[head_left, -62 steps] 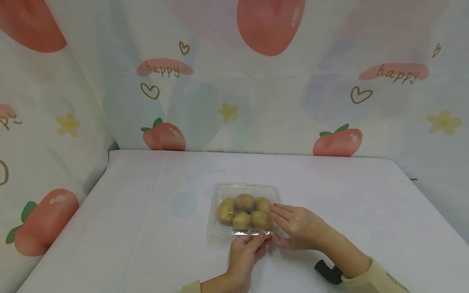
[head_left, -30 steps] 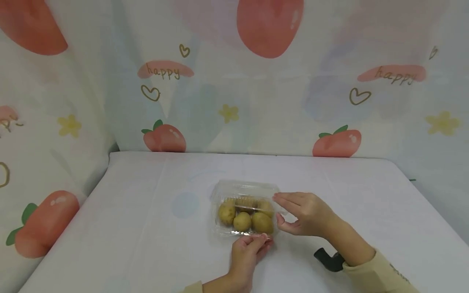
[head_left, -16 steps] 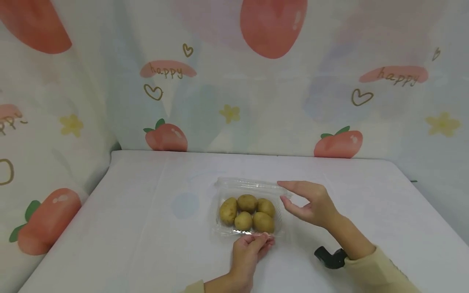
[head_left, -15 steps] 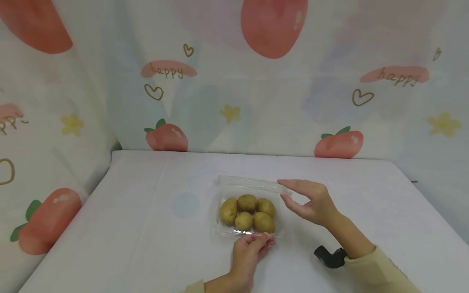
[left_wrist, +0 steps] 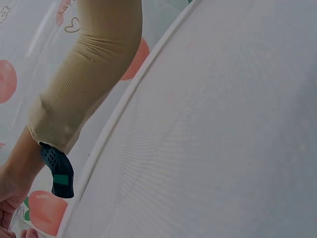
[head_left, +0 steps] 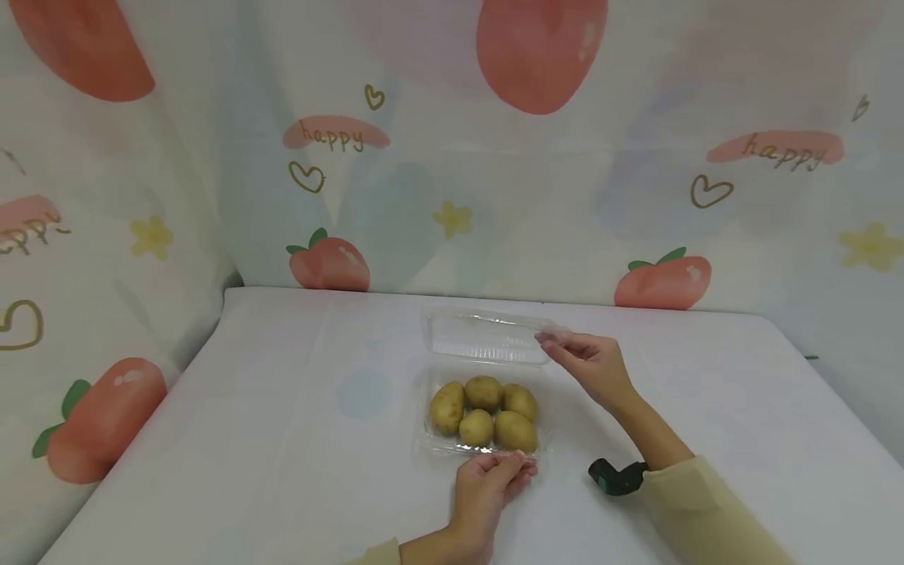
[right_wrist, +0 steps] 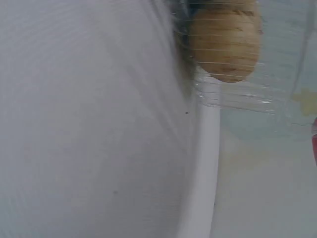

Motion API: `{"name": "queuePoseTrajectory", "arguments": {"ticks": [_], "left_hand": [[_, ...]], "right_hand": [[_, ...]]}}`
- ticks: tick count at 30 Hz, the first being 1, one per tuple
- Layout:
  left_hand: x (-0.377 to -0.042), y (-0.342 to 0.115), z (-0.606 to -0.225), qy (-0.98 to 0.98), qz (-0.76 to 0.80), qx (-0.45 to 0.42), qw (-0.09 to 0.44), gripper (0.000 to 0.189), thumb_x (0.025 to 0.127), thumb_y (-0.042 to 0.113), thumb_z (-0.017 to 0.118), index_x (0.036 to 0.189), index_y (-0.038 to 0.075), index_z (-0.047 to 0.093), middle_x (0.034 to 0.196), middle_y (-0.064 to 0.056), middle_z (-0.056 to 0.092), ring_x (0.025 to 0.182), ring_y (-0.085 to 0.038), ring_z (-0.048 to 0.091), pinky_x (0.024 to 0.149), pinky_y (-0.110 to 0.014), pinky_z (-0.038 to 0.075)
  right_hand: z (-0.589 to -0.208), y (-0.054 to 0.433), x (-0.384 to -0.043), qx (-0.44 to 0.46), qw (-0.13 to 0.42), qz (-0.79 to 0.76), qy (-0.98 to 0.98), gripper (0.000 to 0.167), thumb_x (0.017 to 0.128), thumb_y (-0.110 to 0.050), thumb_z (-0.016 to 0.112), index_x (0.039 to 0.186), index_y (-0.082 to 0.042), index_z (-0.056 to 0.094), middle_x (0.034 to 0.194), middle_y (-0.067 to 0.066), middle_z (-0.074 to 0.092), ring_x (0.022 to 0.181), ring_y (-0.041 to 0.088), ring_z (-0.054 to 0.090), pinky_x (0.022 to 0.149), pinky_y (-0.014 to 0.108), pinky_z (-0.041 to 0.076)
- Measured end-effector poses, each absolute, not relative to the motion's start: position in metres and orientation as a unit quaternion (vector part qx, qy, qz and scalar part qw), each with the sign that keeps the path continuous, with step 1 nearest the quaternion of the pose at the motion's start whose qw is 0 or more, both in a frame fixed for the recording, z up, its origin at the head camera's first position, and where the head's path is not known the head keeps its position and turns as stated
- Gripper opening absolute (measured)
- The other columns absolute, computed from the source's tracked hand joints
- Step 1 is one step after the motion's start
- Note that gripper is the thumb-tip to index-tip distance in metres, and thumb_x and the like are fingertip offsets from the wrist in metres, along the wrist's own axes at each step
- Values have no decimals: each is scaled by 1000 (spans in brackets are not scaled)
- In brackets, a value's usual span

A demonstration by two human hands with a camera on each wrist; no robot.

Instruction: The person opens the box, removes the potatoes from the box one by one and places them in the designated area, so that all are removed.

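A clear plastic clamshell box (head_left: pixel 434 450) lies on the table with several potatoes (head_left: pixel 448 408) in its base. Its lid (head_left: pixel 487 341) is swung up and back, tilted behind the base. My left hand (head_left: pixel 483 494) grips the front edge of the base near its right corner, thumb on top. With thumb and fingertips, my right hand (head_left: pixel 589 365) pinches the lid's right corner. In the right wrist view a potato (right_wrist: pixel 225 44) shows through the ribbed plastic wall. At the lower left of the left wrist view, part of a hand (left_wrist: pixel 10 188) and some fingertips appear.
A white cloth covers the table (head_left: pixel 318 471); a printed fabric wall (head_left: pixel 523 196) rises behind it, and another stands at the left. A dark angular device (head_left: pixel 616 477) sticks out at the right cuff, beside the beige sleeve (head_left: pixel 699 502).
The right hand has risen and moved away from me, lifting the lid from over the potatoes to a backward tilt. Its fingers have closed on the lid's corner. The left hand keeps its hold.
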State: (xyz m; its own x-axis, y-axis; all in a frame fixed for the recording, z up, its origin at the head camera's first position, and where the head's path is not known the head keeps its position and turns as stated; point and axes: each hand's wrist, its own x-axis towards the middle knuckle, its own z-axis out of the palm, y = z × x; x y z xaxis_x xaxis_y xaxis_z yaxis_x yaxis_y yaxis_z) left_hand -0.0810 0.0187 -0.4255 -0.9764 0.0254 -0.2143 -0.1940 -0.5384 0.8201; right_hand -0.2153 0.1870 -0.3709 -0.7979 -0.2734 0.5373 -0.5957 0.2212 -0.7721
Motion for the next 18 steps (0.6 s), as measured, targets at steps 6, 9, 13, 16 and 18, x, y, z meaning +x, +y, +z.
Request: {"name": "queuePoseTrajectory", "arguments": {"ticks": [6,9,13,16,18], "left_hand": [[-79,20,-424,476,872,-94,72,7,83,4,62,80,-3,60,83,-15,67,76,-16,64,73,-24,52],[-79,20,-424,475,872,-96,73,7,83,5,62,81,-2,60,84,-15,67,76,-16,64,73,-24,52],[-80,20,-424,473,873,-97,74,8,84,5,62,82,-3,60,84,-15,67,77,-16,64,73,-24,51],[-80,19,-424,476,871,-99,68,9,83,4,62,83,-5,61,83,-15,67,76,-16,64,72,-24,52],[-81,18,-424,479,869,-102,64,9,83,4,62,84,-6,61,83,-15,67,75,-16,64,71,-24,52]], "right_hand": [[-380,187,-217,275,146,538,-783,15,82,9,62,96,11,66,99,21,64,94,0,60,74,18,49],[-378,185,-215,269,133,530,-793,19,84,7,60,102,12,64,101,23,63,94,-3,58,75,16,48],[-369,180,-210,252,124,516,-809,21,86,6,58,105,14,61,101,26,62,93,-6,57,76,13,46],[-363,177,-206,238,118,505,-821,21,87,4,57,104,14,61,101,25,62,94,-5,57,76,12,45],[-361,176,-206,232,107,505,-824,22,87,3,57,105,15,61,102,25,62,94,-4,57,77,13,45]]}}
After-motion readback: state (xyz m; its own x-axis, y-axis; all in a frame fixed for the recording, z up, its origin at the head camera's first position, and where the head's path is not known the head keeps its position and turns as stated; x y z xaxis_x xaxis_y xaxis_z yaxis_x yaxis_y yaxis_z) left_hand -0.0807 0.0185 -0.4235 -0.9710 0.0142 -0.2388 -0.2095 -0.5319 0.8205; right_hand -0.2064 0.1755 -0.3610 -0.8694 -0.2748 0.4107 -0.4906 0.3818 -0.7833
